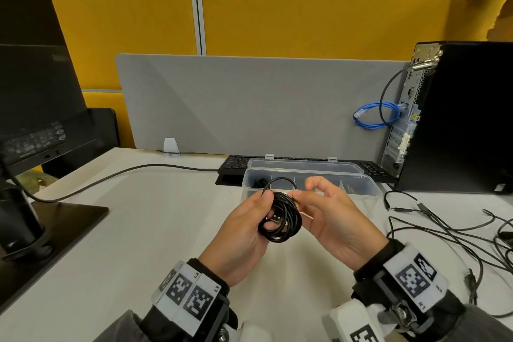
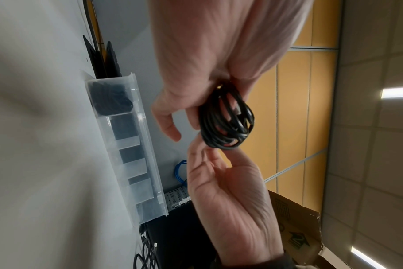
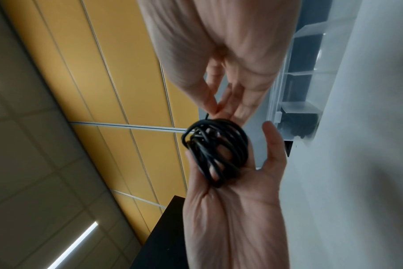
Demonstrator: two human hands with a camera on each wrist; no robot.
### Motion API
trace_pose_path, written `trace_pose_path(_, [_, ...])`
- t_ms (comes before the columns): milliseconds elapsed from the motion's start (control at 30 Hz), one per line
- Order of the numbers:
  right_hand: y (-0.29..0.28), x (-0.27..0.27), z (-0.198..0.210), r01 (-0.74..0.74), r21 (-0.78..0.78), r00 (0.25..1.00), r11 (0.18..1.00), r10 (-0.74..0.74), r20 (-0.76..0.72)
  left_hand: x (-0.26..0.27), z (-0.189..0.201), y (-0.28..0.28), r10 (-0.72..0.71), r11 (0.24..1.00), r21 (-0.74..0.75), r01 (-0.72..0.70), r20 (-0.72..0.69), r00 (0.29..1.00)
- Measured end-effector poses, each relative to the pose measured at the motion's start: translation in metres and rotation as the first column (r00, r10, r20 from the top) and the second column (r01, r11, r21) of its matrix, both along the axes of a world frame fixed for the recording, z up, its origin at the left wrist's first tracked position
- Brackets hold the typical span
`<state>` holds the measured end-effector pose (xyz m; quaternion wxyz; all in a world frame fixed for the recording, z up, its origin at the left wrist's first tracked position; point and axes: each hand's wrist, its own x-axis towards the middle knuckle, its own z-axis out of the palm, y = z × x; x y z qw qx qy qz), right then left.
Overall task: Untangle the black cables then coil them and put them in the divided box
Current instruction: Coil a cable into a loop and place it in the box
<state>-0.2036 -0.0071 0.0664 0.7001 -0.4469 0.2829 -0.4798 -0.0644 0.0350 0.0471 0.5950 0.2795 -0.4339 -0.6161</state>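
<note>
Above the white desk (image 1: 155, 230), my left hand (image 1: 266, 216) grips a coiled black cable (image 1: 280, 221), thumb over the top of the coil; a USB plug shows inside it. My right hand (image 1: 295, 196) pinches the loose last loop of that cable at the coil's upper right. In the left wrist view the coil (image 2: 228, 120) hangs from my left hand (image 2: 196, 109). From the right wrist, the right hand (image 3: 215, 111) pinches the strand above the coil (image 3: 216, 151). The clear divided box (image 1: 361, 189) stands open just behind, with another black coil (image 1: 259, 182) in its left compartment.
Several loose black cables (image 1: 444, 228) lie tangled on the desk at the right. A black keyboard (image 1: 236, 166) sits behind the box, a PC tower (image 1: 466, 119) at the far right, a monitor stand (image 1: 41, 216) at the left. A monitor cord (image 1: 125, 175) crosses the desk.
</note>
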Motion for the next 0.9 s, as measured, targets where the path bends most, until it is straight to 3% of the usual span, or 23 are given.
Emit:
trace_pose_path(100, [0.005,0.005,-0.004,-0.116,0.024,0.992,0.993,0.117,-0.035,0.004,-0.001,-0.002,0.062,0.998,0.012,-0.063,0.041,0.997])
trace_pose_path(233, [0.008,0.006,-0.003,-0.138,0.038,0.986,0.99,0.141,-0.091,0.007,0.0,-0.002,0.084,0.996,0.022,-0.085,0.045,0.995])
trace_pose_path(367, [0.014,0.001,0.007,-0.257,-0.166,0.934,0.952,0.201,-0.296,0.01,0.003,-0.003,0.142,0.988,0.052,-0.143,0.008,0.99])
trace_pose_path(500, [0.022,0.005,0.008,-0.222,-0.34,0.891,0.914,0.049,-0.45,0.008,0.002,-0.004,0.116,0.992,0.061,-0.114,-0.024,0.993])
trace_pose_path(667, [0.021,0.006,0.007,-0.173,-0.454,0.916,0.874,-0.027,-0.4,0.008,0.004,-0.003,0.055,0.998,0.022,-0.054,-0.042,0.998])
trace_pose_path(733, [0.019,0.006,0.005,-0.155,-0.582,0.873,0.798,-0.165,-0.459,0.01,0.004,-0.003,0.036,0.999,0.003,-0.036,-0.059,0.998])
trace_pose_path(800, [0.018,0.007,0.004,-0.143,-0.727,0.762,0.671,-0.394,-0.514,0.012,0.005,-0.003,0.039,0.999,-0.009,-0.04,-0.047,0.998])
trace_pose_path(900, [0.019,0.006,0.002,-0.293,-0.884,0.551,0.365,-0.691,-0.468,0.01,0.004,-0.004,0.071,0.997,-0.029,-0.07,0.033,0.997])
